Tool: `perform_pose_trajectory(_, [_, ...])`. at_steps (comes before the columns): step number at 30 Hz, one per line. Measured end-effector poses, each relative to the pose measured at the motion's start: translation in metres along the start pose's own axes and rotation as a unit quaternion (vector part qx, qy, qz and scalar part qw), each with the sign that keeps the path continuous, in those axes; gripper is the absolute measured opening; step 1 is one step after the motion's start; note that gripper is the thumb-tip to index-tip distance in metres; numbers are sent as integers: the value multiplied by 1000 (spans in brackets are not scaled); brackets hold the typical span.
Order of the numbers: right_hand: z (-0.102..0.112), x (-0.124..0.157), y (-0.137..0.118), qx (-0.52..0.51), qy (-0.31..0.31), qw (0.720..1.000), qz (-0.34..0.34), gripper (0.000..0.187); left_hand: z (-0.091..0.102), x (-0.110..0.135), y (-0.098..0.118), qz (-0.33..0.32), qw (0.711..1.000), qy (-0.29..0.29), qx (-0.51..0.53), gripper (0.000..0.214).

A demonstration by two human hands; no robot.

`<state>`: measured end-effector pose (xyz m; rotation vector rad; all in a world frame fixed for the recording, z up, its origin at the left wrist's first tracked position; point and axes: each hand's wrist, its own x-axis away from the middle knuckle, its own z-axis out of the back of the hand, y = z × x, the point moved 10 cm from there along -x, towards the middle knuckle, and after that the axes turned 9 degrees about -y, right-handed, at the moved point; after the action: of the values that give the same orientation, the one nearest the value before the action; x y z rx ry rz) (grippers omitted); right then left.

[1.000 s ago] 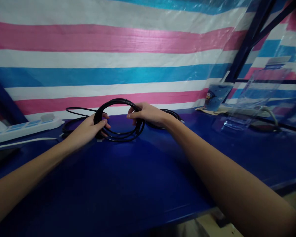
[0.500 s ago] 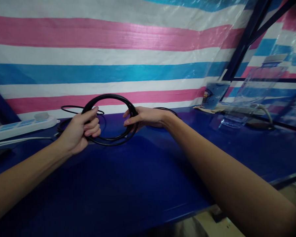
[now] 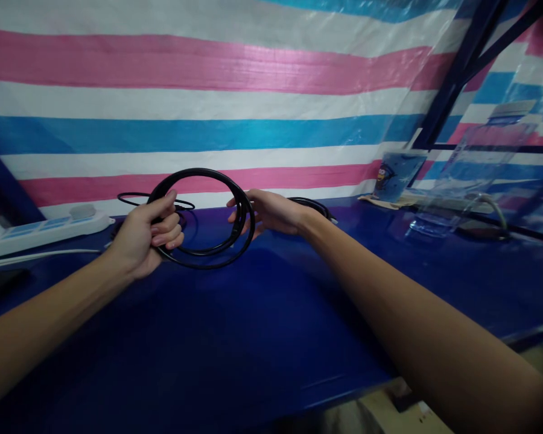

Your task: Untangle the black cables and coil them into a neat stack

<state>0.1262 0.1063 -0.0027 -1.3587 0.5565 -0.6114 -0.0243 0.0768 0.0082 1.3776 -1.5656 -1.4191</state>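
Observation:
My left hand [image 3: 147, 235] is closed around the left side of a coiled black cable [image 3: 199, 173], holding the loops upright above the blue table [image 3: 235, 337]. At the coil's right side is my right hand [image 3: 274, 211], its fingers apart and partly behind the strands; whether a fingertip touches them is hard to tell. Behind the left hand, a thin loop of black cable [image 3: 131, 195] shows. Another black cable coil [image 3: 319, 206] lies on the table beyond the right wrist and is partly hidden by it.
A white power strip [image 3: 49, 232] with white cords lies at the left, near a dark flat object [image 3: 4, 283]. Toward the right are a blue printed cup [image 3: 396, 175] and a large clear plastic bottle [image 3: 479, 150]. A striped sheet [image 3: 208, 66] hangs behind the table.
My right hand has loosened its pinch on the coil, and its fingers have spread apart. My left hand keeps its hold. The view has shifted slightly.

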Motion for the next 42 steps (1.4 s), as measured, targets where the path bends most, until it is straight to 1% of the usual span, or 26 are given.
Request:
perform_pose_trajectory(4, [5, 1, -7, 27, 19, 999, 33, 26, 0, 1, 1, 1, 1000, -2, 8, 43])
perform_pose_trajectory(7, [0, 2, -9, 67, 2, 997, 37, 29, 0, 1, 0, 8, 1000, -6, 13, 41])
perform_pose_trajectory(9, [-4, 1, -11, 116, -2, 993, 37, 27, -2, 1, -2, 13, 1000, -7, 7, 41])
perform_pose_trajectory(13, [-1, -1, -18, 226, 51, 972, 48, 18, -6, -1, -8, 21, 1000, -16, -14, 44])
perform_pose_trajectory(14, [0, 0, -19, 239, 61, 968, 50, 20, -6, -1, -8, 22, 999, -14, -19, 44])
perform_pose_trajectory(15, [0, 0, -20, 246, 65, 966, 48, 25, -6, -1, -8, 21, 999, -12, -25, 44])
perform_pose_trajectory(17, [-1, 2, -20, 245, 58, 967, 37, 41, -3, -1, -6, 14, 999, 1, -41, 43])
perform_pose_trajectory(20, [-3, 5, -15, 202, 39, 979, 7, 63, 4, 0, -1, 3, 998, 32, -63, 41])
perform_pose_trajectory(21, [-2, 6, -15, 185, 40, 982, 4, 66, 6, 1, 0, 0, 997, 43, -70, 40])
perform_pose_trajectory(22, [0, 7, -17, 174, 47, 984, 10, 64, 9, 2, 2, -3, 996, 52, -78, 39])
perform_pose_trajectory(23, [3, 7, -21, 168, 63, 984, 22, 58, 11, 2, 3, -5, 995, 60, -85, 38])
perform_pose_trajectory(25, [13, 9, -28, 169, 116, 977, 53, 38, 14, 2, 4, -3, 993, 65, -98, 34])
perform_pose_trajectory(27, [20, 10, -34, 163, 157, 971, 80, 24, 14, 0, 3, 1, 993, 56, -103, 32])
perform_pose_trajectory(28, [21, 10, -35, 157, 166, 969, 93, 20, 14, -1, 2, 1, 993, 50, -106, 32])
perform_pose_trajectory(30, [17, 9, -39, 142, 164, 969, 118, 14, 14, -2, 3, -6, 992, 45, -121, 32])
perform_pose_trajectory(31, [13, 10, -42, 139, 157, 969, 129, 16, 14, -3, 4, -12, 990, 47, -130, 31])
perform_pose_trajectory(33, [3, 12, -47, 162, 137, 968, 135, 32, 15, -3, 4, -20, 987, 57, -152, 28])
perform_pose_trajectory(35, [-9, 14, -53, 222, 113, 960, 125, 43, 18, -2, 7, -28, 979, 76, -185, 25])
perform_pose_trajectory(36, [-13, 15, -55, 256, 105, 954, 118, 42, 19, -1, 9, -32, 974, 88, -209, 23])
perform_pose_trajectory(39, [-19, 15, -61, 328, 115, 932, 105, 20, 24, 0, 13, -21, 950, 116, -290, 21])
perform_pose_trajectory(40, [-20, 15, -64, 344, 124, 924, 112, 14, 26, 0, 11, -1, 943, 119, -310, 21])
perform_pose_trajectory(42, [-23, 15, -72, 379, 139, 905, 136, 9, 32, 1, 3, 57, 933, 120, -334, 25])
